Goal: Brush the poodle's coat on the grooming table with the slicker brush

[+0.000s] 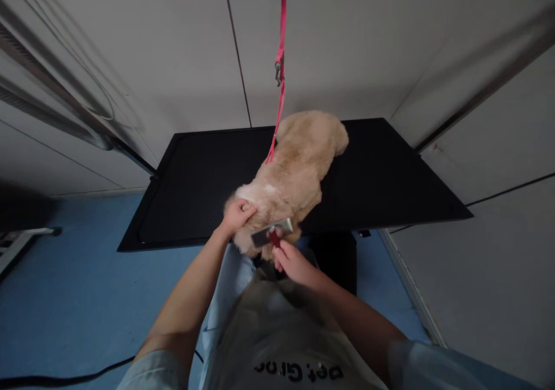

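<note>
A small tan, fluffy dog (295,164) stands on a black table (381,176), its rear end toward me at the table's near edge. A pink leash (281,60) hangs from above down to the dog's back. My left hand (237,213) grips the fur at the dog's rear left side. My right hand (292,261) holds a red-handled slicker brush (272,234) whose flat metal head lies against the fur at the dog's rear.
White wall panels rise behind and to the right of the table. The floor (69,297) is blue. A black cable (52,378) runs across the floor at lower left. A dark table base (336,260) stands under the table near my right arm.
</note>
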The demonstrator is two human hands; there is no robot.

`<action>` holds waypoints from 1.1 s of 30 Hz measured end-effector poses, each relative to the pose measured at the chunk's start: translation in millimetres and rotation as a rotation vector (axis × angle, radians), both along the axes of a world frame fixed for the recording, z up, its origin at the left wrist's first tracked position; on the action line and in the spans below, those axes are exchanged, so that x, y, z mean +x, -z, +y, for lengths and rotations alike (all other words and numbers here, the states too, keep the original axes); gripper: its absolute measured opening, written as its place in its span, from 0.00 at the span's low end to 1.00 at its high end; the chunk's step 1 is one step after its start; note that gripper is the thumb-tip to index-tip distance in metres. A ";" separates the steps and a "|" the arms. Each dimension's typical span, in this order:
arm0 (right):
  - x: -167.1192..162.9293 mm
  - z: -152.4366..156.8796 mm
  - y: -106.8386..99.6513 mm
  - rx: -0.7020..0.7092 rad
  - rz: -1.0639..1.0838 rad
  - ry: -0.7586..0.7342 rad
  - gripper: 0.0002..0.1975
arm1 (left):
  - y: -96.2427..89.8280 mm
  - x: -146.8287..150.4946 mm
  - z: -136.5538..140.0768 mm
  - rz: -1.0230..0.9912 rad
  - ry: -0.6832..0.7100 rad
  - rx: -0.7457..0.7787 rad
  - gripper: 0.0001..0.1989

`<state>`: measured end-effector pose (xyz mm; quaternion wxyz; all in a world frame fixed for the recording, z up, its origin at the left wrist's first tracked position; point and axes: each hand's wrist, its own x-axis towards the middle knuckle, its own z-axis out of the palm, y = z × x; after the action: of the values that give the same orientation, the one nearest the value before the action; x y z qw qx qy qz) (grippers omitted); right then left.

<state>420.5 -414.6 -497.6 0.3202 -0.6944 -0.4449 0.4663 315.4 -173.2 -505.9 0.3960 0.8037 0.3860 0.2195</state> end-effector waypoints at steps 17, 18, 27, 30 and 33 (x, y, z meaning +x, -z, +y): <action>1.3 5.6 11.0 -0.096 -0.279 0.071 0.11 | 12.5 1.3 3.2 0.008 -0.069 -0.058 0.22; -0.4 -4.4 18.0 -0.152 -0.284 0.034 0.12 | 8.1 2.0 1.7 0.043 -0.093 -0.013 0.22; 21.8 -15.2 3.5 -0.050 -0.175 -0.076 0.12 | -44.7 -8.3 -85.7 -0.172 -0.229 0.409 0.08; 57.4 0.9 -2.7 -0.119 -0.315 -0.027 0.08 | -27.4 -16.9 -121.3 -0.185 -0.089 0.004 0.11; 88.4 -19.2 -4.9 -0.184 -0.364 -0.022 0.08 | 9.8 -13.8 -136.5 -0.196 -0.066 -0.359 0.11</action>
<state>508.9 -433.8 -492.7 0.1646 -0.7886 -0.4585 0.3752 301.6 -309.6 -515.7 0.5611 0.6821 0.4046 0.2370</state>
